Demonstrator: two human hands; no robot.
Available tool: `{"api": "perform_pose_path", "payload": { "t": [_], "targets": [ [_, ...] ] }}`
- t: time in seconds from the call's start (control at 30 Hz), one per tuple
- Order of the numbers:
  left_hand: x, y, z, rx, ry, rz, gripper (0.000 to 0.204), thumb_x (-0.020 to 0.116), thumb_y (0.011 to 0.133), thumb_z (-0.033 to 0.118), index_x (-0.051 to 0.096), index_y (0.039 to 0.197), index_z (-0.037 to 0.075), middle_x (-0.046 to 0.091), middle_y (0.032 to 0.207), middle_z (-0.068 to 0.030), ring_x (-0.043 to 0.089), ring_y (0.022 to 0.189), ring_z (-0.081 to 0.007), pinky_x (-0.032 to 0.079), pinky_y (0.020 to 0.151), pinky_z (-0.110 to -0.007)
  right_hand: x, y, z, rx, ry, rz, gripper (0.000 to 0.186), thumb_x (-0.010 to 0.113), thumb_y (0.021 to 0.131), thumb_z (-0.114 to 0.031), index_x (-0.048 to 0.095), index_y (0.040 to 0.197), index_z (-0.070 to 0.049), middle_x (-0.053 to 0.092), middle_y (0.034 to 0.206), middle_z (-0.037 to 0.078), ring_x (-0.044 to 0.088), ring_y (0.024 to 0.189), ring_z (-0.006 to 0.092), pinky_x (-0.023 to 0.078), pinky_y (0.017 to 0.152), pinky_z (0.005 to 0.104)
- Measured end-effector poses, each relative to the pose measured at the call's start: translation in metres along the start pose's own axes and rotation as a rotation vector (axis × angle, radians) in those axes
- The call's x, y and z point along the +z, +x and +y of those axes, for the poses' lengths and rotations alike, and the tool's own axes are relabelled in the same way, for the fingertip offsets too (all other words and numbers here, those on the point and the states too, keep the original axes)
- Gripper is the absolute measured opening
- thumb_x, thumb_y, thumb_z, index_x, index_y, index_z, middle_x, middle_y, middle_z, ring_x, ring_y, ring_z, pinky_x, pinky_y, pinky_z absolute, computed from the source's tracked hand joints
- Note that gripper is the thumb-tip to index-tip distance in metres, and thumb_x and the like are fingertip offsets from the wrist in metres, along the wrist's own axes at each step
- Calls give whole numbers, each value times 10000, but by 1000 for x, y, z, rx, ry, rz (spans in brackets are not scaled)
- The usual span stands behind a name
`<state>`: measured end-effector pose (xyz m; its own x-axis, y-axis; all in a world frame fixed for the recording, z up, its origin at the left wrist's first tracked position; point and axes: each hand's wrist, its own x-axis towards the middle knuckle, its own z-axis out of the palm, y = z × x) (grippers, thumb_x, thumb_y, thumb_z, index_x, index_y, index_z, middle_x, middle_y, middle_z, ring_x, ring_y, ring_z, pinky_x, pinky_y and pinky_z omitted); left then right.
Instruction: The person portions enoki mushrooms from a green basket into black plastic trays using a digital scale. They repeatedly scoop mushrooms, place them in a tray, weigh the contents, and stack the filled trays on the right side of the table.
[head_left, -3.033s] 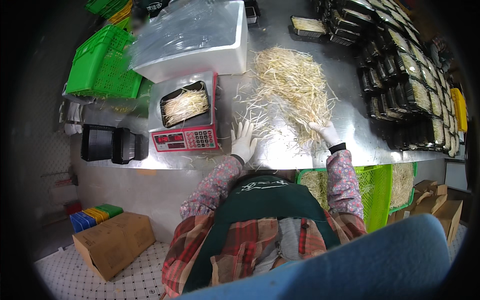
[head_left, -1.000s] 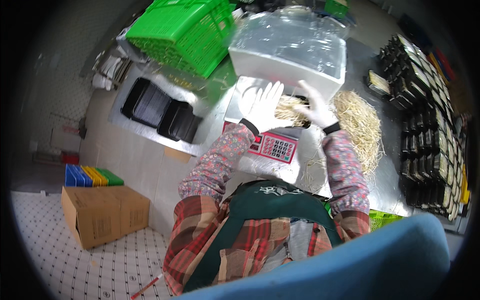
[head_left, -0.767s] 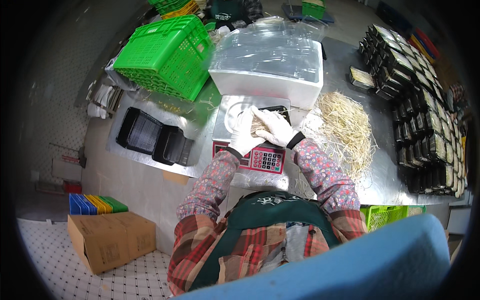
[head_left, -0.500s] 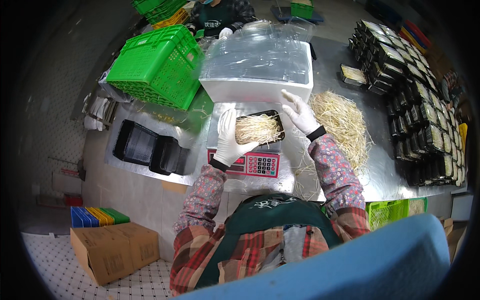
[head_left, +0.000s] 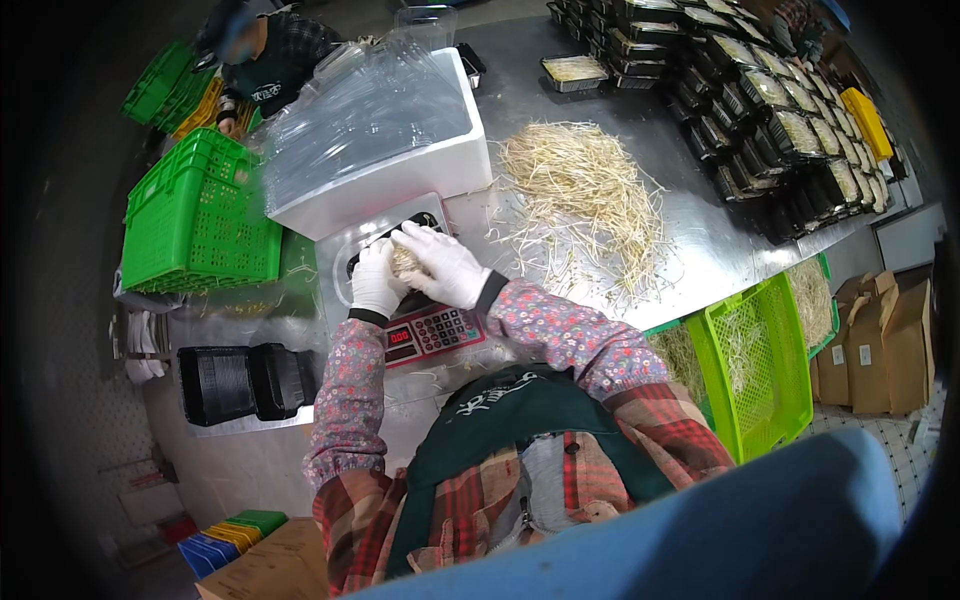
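Observation:
My left hand [head_left: 376,281] and right hand [head_left: 443,266], both in white gloves, close from two sides around a bunch of bean sprouts [head_left: 406,262]. The bunch is gathered just above a black plastic tray [head_left: 428,219], mostly hidden under my hands. The tray rests on the metal plate of a red digital scale [head_left: 434,332]. A loose pile of bean sprouts [head_left: 583,195] lies on the steel table to the right of the scale.
A white foam box [head_left: 380,165] of clear lids stands beyond the scale, a green crate [head_left: 200,215] at its left. Stacked black trays [head_left: 222,384] sit at the near left. Filled packs [head_left: 790,135] pile up at the far right. A co-worker [head_left: 270,60] stands across the table.
My right hand has come in from beside the tray and joined the left. The sprouts that lay spread in the tray are now bunched between both hands. The view has turned right.

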<state>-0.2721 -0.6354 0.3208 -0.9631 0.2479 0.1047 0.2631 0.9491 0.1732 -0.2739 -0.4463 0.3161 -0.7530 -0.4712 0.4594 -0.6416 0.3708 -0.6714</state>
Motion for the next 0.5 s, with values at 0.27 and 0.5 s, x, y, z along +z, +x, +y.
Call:
{"api": "perform_pose_path", "payload": {
  "t": [0.27, 0.5],
  "targets": [
    [-77, -27, 38, 16, -23, 311, 751, 836, 685, 252, 529, 1339, 46, 539, 1362, -171, 541, 1200, -336, 442, 1003, -428, -127, -152, 139, 573, -276, 538, 641, 753, 831, -313, 516, 1361, -41, 515, 1383, 196, 466, 1308, 324, 347, 1115, 419],
    [2, -36, 168, 317, -657, -169, 882, 855, 658, 219, 446, 1410, 7, 417, 1453, -241, 383, 1379, -340, 312, 1137, -400, -68, -230, 76, 246, -364, -542, 1074, 812, 624, -518, 289, 1522, -248, 206, 1588, 169, 172, 1462, 411, 139, 1139, 649]
  ]
}}
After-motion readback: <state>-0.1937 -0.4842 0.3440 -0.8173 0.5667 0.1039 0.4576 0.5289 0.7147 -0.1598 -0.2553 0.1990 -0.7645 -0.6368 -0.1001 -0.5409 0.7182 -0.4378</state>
